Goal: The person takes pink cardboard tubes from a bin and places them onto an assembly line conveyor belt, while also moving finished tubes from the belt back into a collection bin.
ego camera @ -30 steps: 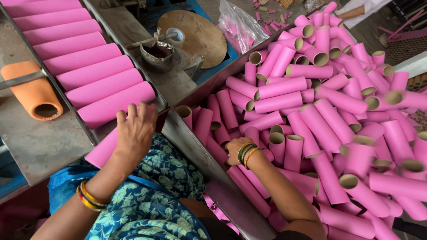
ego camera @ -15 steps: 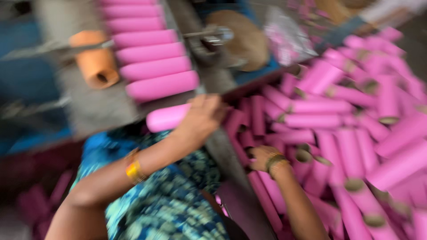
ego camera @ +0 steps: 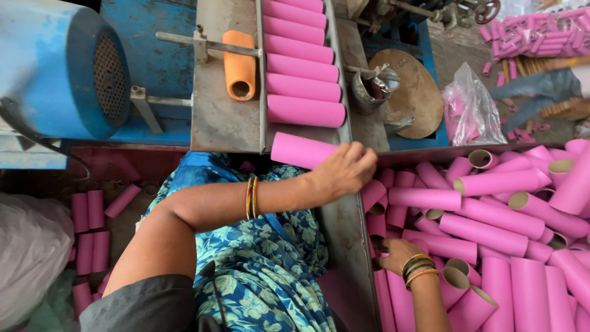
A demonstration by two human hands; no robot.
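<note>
Pink cardboard, a single tube (ego camera: 301,150), lies at the near end of the metal surface (ego camera: 221,117), its long axis running left to right like the row of tubes (ego camera: 302,67) beyond it. The left hand (ego camera: 344,169) is curled over its right end, fingers closed around it. The right hand (ego camera: 399,253) sits lower right, bent fingers resting among the heaped tubes (ego camera: 491,221); what it pinches I cannot tell. A clear plastic bag (ego camera: 472,110) of pink pieces lies far right.

Bright, even daylight, soft shadows, sharp focus, with slight wide-angle bending at edges.
</note>
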